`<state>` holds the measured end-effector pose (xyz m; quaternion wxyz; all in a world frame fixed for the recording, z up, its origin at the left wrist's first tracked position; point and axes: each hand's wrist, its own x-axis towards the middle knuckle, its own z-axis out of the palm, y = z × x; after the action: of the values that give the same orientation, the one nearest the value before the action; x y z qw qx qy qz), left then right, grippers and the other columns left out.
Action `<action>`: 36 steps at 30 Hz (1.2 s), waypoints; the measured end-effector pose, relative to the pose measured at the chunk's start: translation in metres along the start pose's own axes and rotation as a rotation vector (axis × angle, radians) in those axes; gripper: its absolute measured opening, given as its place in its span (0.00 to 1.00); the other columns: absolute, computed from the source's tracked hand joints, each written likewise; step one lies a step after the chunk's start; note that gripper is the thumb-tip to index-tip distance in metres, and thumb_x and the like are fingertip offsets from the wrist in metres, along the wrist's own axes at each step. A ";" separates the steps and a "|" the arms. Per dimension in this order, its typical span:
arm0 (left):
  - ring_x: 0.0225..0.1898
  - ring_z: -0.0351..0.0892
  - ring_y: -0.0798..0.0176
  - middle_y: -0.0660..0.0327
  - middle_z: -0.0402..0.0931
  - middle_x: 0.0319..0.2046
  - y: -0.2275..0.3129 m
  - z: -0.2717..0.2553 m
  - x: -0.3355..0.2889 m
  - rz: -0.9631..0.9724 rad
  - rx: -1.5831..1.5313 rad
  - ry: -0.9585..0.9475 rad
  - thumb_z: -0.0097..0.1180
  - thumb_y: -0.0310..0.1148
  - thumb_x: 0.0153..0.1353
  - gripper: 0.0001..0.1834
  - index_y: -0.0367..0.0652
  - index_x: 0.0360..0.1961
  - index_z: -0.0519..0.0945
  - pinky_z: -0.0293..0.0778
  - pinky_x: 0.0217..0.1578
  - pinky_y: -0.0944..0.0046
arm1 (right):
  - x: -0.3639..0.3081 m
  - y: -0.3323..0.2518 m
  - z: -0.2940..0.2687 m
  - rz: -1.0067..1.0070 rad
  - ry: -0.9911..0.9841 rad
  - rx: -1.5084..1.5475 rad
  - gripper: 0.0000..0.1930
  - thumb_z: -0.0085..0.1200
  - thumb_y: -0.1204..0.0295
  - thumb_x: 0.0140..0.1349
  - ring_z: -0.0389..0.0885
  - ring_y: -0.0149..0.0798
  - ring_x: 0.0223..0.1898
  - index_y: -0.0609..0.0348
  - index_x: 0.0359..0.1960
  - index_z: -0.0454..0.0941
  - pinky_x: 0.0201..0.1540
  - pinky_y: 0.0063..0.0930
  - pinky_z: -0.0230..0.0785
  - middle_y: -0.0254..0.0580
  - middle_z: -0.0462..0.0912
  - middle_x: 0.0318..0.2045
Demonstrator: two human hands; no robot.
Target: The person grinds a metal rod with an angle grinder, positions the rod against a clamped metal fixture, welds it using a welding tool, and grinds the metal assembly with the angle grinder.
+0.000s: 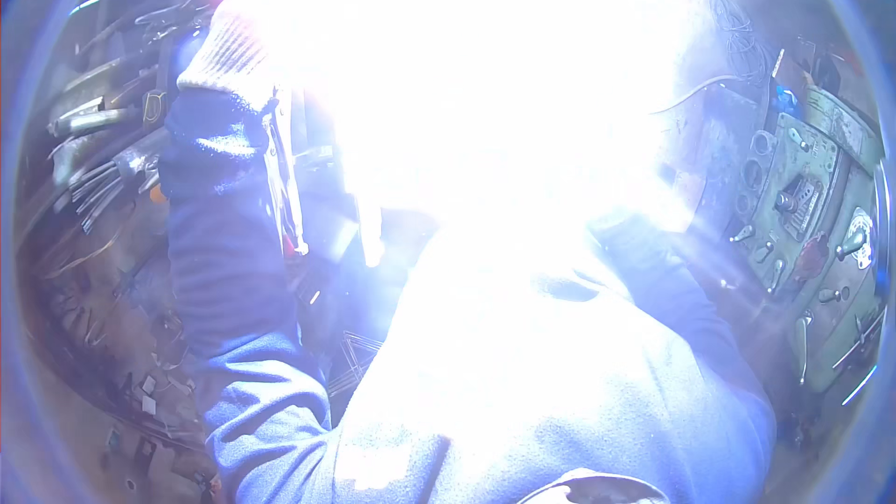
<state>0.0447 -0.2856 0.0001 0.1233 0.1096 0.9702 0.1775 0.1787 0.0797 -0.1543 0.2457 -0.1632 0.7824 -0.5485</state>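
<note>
A blinding white-violet glare [504, 84] fills the upper middle and washes out whatever lies there. My left arm, in a dark blue sleeve [229, 243], reaches up the left side. It ends in the pale ribbed cuff of a knitted work glove [229, 47]; the fingers of my left hand are lost in the light. My right arm, in a blue sleeve [681, 299], bends inward from the right, and my right hand is swallowed by the glare too. What either hand holds cannot be made out. Close beside my left forearm stand narrow bright metal edges [285, 177].
Several metal bars and rods [103, 159] lie heaped on the left. At the right stands a green machine [793, 187] with levers, knobs and a dial. A thin cable [695, 93] curves over a pale surface at the upper right. Small scraps [149, 397] litter the lower left.
</note>
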 end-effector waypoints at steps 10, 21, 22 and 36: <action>0.30 0.80 0.66 0.57 0.82 0.31 0.034 -0.015 -0.007 -0.084 -0.045 -0.079 0.51 0.34 0.68 0.14 0.40 0.48 0.84 0.76 0.37 0.64 | -0.013 0.002 -0.003 0.315 -0.020 0.169 0.32 0.65 0.63 0.60 0.77 0.38 0.55 0.57 0.65 0.69 0.59 0.33 0.70 0.44 0.78 0.54; 0.36 0.83 0.64 0.54 0.85 0.36 0.024 -0.011 -0.004 -0.019 -0.016 -0.069 0.52 0.32 0.67 0.15 0.40 0.49 0.84 0.78 0.43 0.63 | -0.014 0.000 0.005 0.378 0.107 0.296 0.35 0.78 0.67 0.48 0.83 0.38 0.50 0.57 0.59 0.75 0.54 0.34 0.77 0.43 0.83 0.49; 0.37 0.84 0.63 0.54 0.85 0.37 0.024 -0.011 -0.004 -0.023 -0.018 -0.069 0.52 0.31 0.67 0.14 0.41 0.49 0.85 0.78 0.44 0.63 | -0.015 0.002 0.005 0.375 0.092 0.286 0.33 0.74 0.67 0.52 0.82 0.36 0.51 0.56 0.59 0.74 0.55 0.33 0.75 0.42 0.82 0.50; 0.37 0.85 0.61 0.54 0.85 0.37 0.029 -0.011 -0.006 -0.049 0.015 -0.060 0.53 0.31 0.67 0.14 0.43 0.49 0.85 0.79 0.45 0.62 | -0.008 -0.004 0.001 0.344 0.061 0.227 0.35 0.78 0.67 0.48 0.84 0.38 0.51 0.58 0.59 0.75 0.54 0.35 0.78 0.44 0.84 0.50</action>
<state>0.0520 -0.2645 0.0222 0.1559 0.0920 0.9697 0.1638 0.1860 0.0821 -0.1491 0.3288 0.0183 0.7391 -0.5875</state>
